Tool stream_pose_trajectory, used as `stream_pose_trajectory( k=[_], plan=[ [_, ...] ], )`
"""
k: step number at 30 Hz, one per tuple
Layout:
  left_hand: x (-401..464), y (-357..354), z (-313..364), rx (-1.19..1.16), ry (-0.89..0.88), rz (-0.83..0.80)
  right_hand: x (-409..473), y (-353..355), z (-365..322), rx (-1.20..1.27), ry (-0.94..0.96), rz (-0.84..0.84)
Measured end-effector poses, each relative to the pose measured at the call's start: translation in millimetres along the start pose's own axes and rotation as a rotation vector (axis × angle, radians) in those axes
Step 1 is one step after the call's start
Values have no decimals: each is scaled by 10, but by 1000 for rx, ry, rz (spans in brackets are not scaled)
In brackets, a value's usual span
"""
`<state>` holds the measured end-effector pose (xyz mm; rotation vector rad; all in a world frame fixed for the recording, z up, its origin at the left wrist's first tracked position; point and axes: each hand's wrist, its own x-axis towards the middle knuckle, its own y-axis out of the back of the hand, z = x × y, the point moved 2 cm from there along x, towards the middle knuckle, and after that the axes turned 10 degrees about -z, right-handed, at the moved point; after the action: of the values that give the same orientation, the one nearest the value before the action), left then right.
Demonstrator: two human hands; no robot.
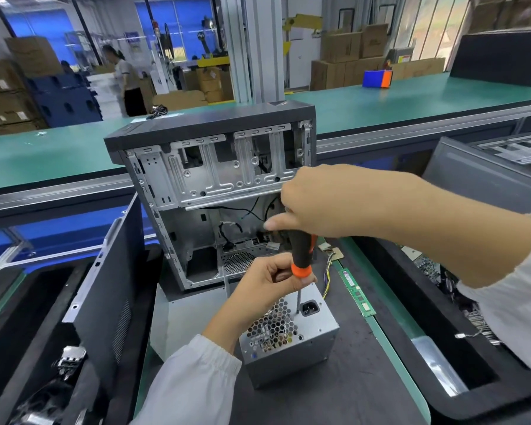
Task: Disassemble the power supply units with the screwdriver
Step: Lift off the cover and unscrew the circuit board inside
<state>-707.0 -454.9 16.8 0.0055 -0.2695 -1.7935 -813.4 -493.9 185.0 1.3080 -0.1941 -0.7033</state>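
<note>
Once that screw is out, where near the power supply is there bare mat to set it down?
Bare dark mat lies in front of the power supply, and a strip lies between it and the RAM stick. Behind it is crowded: the open case, loose wires, and both hands on the screwdriver.

screwdriver handle top hidden, background person blurred

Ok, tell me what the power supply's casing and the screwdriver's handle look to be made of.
Power supply casing: looks like bare sheet metal, dull grey with a soft sheen, folded edges and a punched honeycomb grille. Screwdriver handle, held by the right hand and steadied by the left hand: probably moulded plastic or rubber, matte black with an orange collar; which one can't be told.
</note>
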Motion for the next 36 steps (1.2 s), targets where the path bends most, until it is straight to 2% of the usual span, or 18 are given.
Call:
stream_pose_trajectory(
  k=[4,6,9,11,13,16,17,22,24,27,30,33,35,36],
  plan=[
    [11,-13,-19,-29,3,2,-103,44,92,81,195,-199],
    [13,-21,-8,-23,-7,12,-115,37,106,91,142,-202],
    [19,-32,-5,14,-5,10,-81,3,54,122,-37,-136],
    [11,-39,-9,7,-7,-2,-50,-39,42,42,-68,-113],
    [5,-41,4,-14,-5,-1,-33,-43,42,1,41,-103],
    [10,-29,-12,-28,10,26,-115,-16,77,82,204,-235],
    [6,-28,1,-23,11,32,-134,-3,82,86,187,-239],
    [-7,-51,63,5,12,12,-78,-65,54,81,-5,-113],
    [-7,-50,78,19,18,4,-61,-74,56,26,93,-104],
    [-4,-24,40,-24,40,14,-153,-8,89,174,284,-241],
    [-7,-25,34,5,27,24,-152,-12,83,166,174,-176],
    [1,-37,51,11,7,13,-105,-24,35,84,-16,21],
    [4,-34,43,4,11,21,-73,-33,59,17,38,37],
    [4,-33,40,-11,10,23,-87,-31,83,49,112,-25]
  ],
)
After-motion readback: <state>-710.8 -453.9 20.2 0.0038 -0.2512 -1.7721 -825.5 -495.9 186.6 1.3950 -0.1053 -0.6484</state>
